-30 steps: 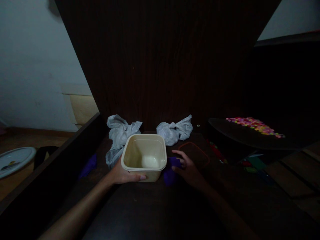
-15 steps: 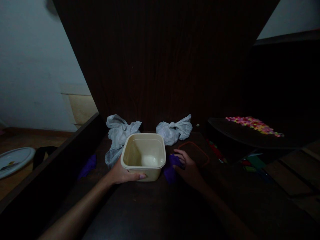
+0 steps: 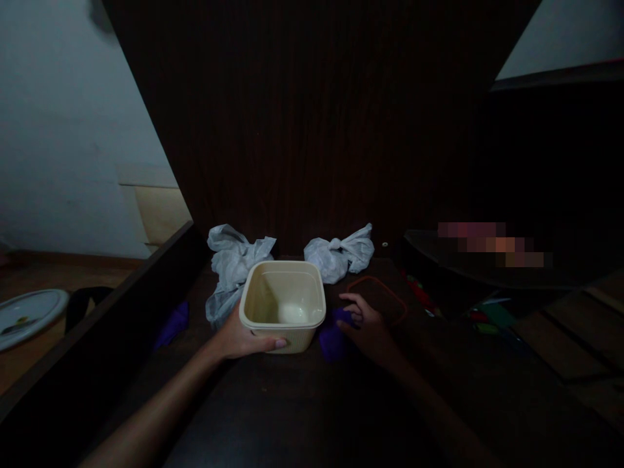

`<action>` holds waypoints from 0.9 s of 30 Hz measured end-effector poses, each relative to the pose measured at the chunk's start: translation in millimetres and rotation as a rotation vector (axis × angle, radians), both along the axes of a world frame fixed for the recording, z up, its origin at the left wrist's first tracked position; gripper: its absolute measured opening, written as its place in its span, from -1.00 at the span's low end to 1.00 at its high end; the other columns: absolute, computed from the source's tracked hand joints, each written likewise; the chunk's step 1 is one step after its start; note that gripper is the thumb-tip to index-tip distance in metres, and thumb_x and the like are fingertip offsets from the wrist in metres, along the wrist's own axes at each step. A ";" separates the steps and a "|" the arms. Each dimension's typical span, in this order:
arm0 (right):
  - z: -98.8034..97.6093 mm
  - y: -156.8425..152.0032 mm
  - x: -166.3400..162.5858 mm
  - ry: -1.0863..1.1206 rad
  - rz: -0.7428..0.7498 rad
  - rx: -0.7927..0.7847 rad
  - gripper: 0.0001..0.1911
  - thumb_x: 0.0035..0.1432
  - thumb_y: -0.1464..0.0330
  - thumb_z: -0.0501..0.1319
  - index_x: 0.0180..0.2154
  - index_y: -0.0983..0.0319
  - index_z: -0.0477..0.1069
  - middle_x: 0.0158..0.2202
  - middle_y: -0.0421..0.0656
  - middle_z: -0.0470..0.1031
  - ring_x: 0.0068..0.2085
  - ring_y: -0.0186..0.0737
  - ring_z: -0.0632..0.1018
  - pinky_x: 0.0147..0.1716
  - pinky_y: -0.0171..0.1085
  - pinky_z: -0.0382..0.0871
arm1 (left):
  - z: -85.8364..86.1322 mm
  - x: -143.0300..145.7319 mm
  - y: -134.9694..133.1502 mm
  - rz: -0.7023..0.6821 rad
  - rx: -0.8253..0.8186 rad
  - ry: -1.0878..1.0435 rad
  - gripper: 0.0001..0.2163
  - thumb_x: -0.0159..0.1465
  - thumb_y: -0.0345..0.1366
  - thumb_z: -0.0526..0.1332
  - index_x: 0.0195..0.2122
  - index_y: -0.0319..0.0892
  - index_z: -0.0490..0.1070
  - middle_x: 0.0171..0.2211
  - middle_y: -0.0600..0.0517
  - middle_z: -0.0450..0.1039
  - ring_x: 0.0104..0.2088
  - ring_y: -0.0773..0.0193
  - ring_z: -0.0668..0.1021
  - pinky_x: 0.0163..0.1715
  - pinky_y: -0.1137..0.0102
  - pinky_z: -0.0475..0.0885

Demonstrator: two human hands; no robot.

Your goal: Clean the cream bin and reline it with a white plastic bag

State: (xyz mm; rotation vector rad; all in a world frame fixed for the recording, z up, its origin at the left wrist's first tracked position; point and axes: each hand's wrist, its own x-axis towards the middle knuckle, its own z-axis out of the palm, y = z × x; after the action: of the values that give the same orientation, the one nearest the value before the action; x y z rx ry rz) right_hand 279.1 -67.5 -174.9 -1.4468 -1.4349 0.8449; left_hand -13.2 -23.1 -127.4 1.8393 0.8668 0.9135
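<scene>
My left hand (image 3: pixel 241 338) grips a cream plastic tub (image 3: pixel 285 337) by its left side. The thumb lies along the front below the rim and the other fingers are hidden behind. The tub is square with rounded corners, and nothing shows inside it. Just right of it is a piece of purple cloth (image 3: pixel 331 341). My right hand (image 3: pixel 368 328) has the cloth's upper right part between its thumb and curled fingers, while the index finger stretches out above. Dim light hides the exact contact.
Two white plastic bags, one crumpled (image 3: pixel 229 260) and one knotted (image 3: pixel 329 260), lie behind the tub. An orange-red loop (image 3: pixel 402 305) is at right. More purple cloth (image 3: pixel 173 324) lies left, near a raised board (image 3: pixel 121 302). A dark panel (image 3: pixel 316 130) rises behind.
The tub and my left hand have shifted very slightly right. My right hand stays by the purple cloth, whose top edge sits a little lower. The colourful patch at right is now pixelated.
</scene>
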 end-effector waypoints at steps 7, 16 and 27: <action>-0.7 0.6 1.2 0.069 0.039 -0.009 -0.49 -0.02 0.32 0.31 0.03 0.13 0.40 -0.29 -0.21 0.57 -0.24 -0.18 0.61 -0.15 -0.16 0.51 | -0.5 2.1 -0.7 -0.006 0.071 0.050 -0.26 -0.02 -0.03 0.46 0.16 -0.21 0.34 0.07 -0.20 0.53 0.05 -0.05 0.59 0.16 0.01 0.47; 25.3 -12.8 13.2 0.203 0.145 -0.138 -0.35 -0.02 0.30 0.38 0.13 0.17 0.30 -0.30 -0.21 0.57 -0.30 -0.22 0.59 -0.31 -0.28 0.41 | -3.0 3.8 -1.0 0.071 0.168 0.138 -0.25 -0.04 0.08 0.48 0.09 -0.25 0.39 -0.01 -0.22 0.55 0.09 -0.11 0.56 0.24 -0.08 0.33; 43.5 -83.0 -34.8 0.257 0.324 -0.185 -0.57 0.08 0.31 0.35 0.00 0.15 0.36 -0.18 -0.11 0.66 -0.13 -0.06 0.64 -0.13 -0.16 0.44 | 28.6 -64.0 -77.6 0.326 0.102 0.382 -0.54 0.28 0.09 0.21 0.05 -0.11 0.52 -0.07 -0.09 0.64 -0.06 -0.01 0.65 0.04 0.16 0.54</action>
State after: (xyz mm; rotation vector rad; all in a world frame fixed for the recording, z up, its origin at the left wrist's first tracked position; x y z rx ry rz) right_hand 244.3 -150.5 -131.3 -1.1986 -1.4410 1.3464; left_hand -77.2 -100.7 -98.7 2.0330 1.4114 0.8230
